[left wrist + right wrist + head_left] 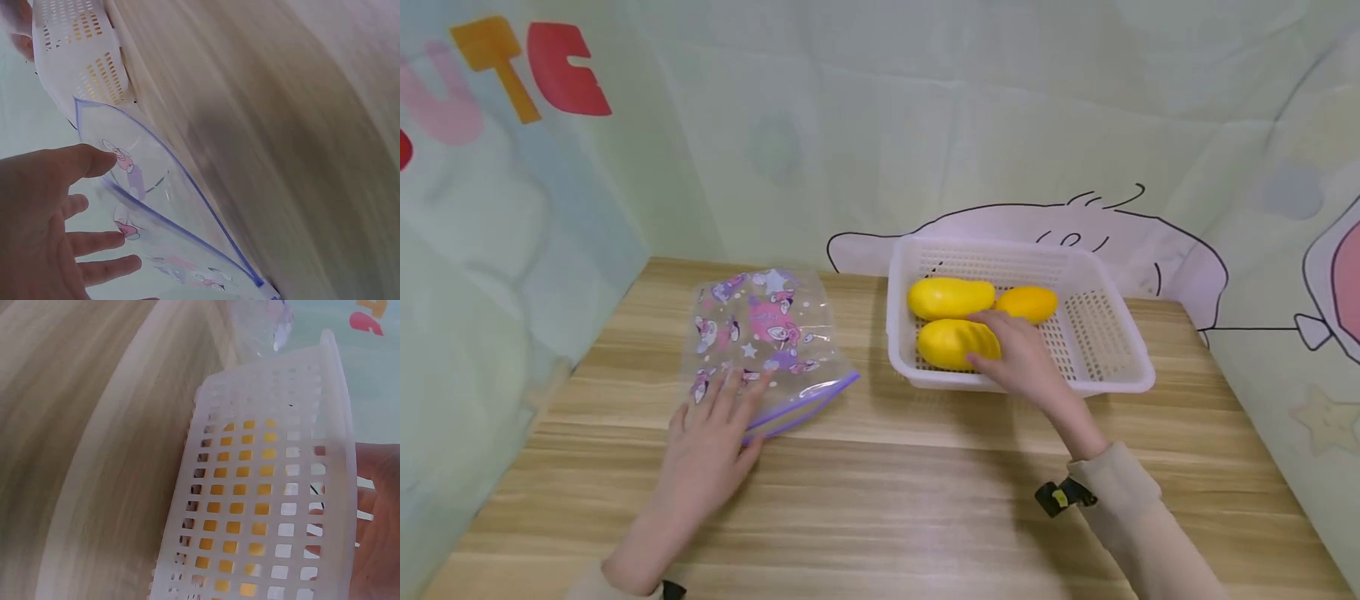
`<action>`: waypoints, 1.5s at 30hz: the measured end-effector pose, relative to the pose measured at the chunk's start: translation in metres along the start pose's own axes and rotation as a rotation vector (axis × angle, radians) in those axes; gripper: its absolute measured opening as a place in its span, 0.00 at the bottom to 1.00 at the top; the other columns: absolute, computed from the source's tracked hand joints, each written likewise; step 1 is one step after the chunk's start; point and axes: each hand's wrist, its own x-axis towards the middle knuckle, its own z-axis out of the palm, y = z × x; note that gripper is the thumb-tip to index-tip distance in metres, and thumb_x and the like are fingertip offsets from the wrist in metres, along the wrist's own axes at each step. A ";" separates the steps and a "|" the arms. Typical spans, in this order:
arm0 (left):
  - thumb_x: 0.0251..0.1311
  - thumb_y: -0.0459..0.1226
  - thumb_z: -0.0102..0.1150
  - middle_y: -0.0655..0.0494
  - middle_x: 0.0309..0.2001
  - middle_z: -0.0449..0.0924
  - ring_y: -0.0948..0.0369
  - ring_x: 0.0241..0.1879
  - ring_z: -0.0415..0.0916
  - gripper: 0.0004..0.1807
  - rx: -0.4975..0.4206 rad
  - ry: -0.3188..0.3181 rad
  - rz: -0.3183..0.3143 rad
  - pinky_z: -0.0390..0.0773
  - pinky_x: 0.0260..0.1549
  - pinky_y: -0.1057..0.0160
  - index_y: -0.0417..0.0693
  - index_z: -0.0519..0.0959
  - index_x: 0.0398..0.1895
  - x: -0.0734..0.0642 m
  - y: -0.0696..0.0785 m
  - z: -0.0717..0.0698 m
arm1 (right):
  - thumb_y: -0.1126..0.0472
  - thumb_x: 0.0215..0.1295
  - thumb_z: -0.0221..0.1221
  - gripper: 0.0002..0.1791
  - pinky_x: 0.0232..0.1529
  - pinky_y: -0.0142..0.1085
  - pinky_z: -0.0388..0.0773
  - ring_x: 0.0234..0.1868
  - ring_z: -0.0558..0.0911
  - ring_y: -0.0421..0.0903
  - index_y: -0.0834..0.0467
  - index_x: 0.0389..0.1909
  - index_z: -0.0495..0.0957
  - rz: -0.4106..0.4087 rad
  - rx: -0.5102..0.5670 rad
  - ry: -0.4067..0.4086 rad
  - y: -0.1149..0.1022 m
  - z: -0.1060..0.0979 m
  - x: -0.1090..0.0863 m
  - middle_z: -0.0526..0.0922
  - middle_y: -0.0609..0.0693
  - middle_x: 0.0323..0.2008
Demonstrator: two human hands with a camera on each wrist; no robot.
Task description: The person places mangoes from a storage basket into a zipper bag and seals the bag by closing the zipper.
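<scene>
My left hand [713,442] lies over the opening end of a clear zip bag [805,333], its fingers straight and spread. The bag carries pink and purple cartoon prints and a purple zip edge. In the left wrist view the bag's mouth [169,169] gapes beside the thumb. My right hand [1018,354] reaches into a white plastic basket [1120,333], thumb and fingers spread over the right end of a yellow mango-like fruit [947,344]. Finger shadows fall on that fruit. Through the basket wall, the right wrist view shows fingers [317,515] above the yellow.
Behind the front fruit lie a longer yellow fruit [947,297] and a smaller orange-yellow one [1028,305]. Basket and bag rest on a wood-grain table [880,517]. A printed cloth backdrop [880,150] rises along the table's back and sides.
</scene>
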 end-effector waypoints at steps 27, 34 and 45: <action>0.41 0.40 0.74 0.32 0.31 0.75 0.41 0.20 0.74 0.31 0.065 0.205 -0.141 0.72 0.10 0.50 0.29 0.68 0.40 -0.011 -0.018 0.008 | 0.48 0.52 0.69 0.45 0.67 0.62 0.59 0.70 0.63 0.62 0.52 0.70 0.60 0.130 -0.117 -0.267 0.023 0.011 0.035 0.62 0.58 0.71; 0.52 0.41 0.66 0.35 0.26 0.74 0.46 0.14 0.70 0.24 0.007 0.043 -0.211 0.68 0.08 0.53 0.33 0.70 0.44 -0.012 -0.020 0.003 | 0.51 0.52 0.69 0.47 0.68 0.64 0.56 0.72 0.58 0.64 0.50 0.72 0.57 0.138 -0.095 -0.285 0.027 0.014 0.038 0.58 0.58 0.73; 0.56 0.40 0.60 0.41 0.20 0.76 0.49 0.13 0.70 0.19 0.002 -0.058 -0.226 0.66 0.09 0.55 0.36 0.73 0.46 -0.012 -0.021 0.001 | 0.53 0.52 0.69 0.47 0.67 0.64 0.56 0.71 0.60 0.63 0.51 0.72 0.57 0.129 -0.085 -0.323 0.030 0.010 0.038 0.60 0.59 0.72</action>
